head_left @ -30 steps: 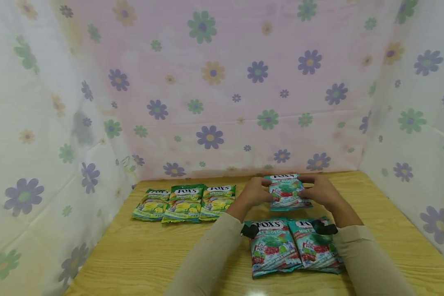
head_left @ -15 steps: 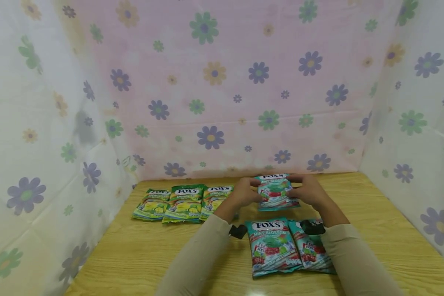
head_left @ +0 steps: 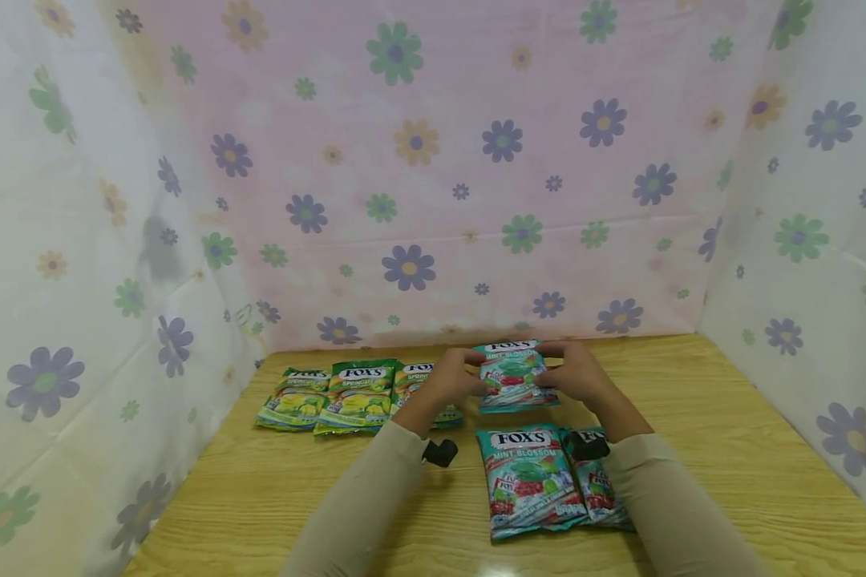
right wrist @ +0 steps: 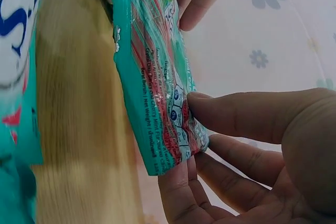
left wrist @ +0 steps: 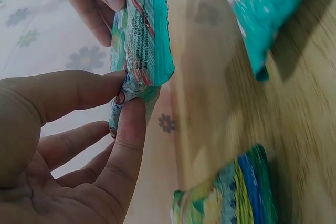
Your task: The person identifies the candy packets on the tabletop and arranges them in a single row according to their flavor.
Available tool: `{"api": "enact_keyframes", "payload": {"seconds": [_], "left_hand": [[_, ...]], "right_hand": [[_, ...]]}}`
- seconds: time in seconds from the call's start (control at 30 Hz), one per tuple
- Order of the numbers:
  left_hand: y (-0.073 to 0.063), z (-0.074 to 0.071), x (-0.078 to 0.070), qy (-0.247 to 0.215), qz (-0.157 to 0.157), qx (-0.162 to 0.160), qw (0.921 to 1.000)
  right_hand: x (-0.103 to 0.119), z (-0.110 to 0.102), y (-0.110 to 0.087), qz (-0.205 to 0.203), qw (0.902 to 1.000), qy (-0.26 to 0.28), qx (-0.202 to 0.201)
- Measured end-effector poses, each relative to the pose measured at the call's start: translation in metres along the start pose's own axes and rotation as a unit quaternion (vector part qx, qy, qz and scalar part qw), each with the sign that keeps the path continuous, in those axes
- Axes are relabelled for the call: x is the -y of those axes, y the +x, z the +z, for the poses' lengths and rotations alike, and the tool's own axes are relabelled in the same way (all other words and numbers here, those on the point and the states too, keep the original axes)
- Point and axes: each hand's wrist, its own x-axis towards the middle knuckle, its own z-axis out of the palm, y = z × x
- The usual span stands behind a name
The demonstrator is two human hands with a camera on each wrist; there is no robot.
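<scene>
1. Held mint pack (head_left: 514, 378), teal, sits right of ctr in head view; vs 1 s ago it's shifted L, now above the front-L mint pack (head_left: 532, 485).
2. Both hands shift L w/ it: L hand (head_left: 451, 381) now hides part of the R-most green pack (head_left: 413, 378), which showed nearly whole 1 s ago.
3. Front-L mint pack's top corner now uncovered; front-R mint pack (head_left: 597, 481) is more hidden by R sleeve (head_left: 664, 489) & black wrist cam (head_left: 590, 445).
4. Other 2 green packs, mid (head_left: 357, 398) & L-most (head_left: 293, 401), same spots, L of ctr.
5. L hand pose: thumb & a finger pinch held pack's L edge, other fingers loosely bent (L wrist view).
6. R hand (head_left: 577, 375) pose: grips R edge, thumb one side, fingers other side (R wrist view).
7. Forearms reach up from bottom of frame, hands facing each other across pack.
8. Pack's up off counter (head_left: 260, 497), printed face twd head cam, lettering at top.
</scene>
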Motion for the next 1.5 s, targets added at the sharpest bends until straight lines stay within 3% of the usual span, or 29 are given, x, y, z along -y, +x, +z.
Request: {"api": "enact_keyframes", "payload": {"seconds": [0.5,0.9,1.5], "left_hand": [[-0.006,-0.012,0.016,0.029,-0.01,-0.007,0.9995],[-0.005,-0.007,0.026,0.082,-0.004,-0.019,0.9965],[0.0,-0.003,0.033,0.117,-0.008,-0.021,0.9928]], "right_hand": [[0.004,0.025,0.01,0.02,0.9995,0.01,0.02],[-0.001,0.034,0.015,0.037,0.9986,-0.022,0.031],[-0.007,0.039,0.016,0.056,0.9971,-0.035,0.038]]}}
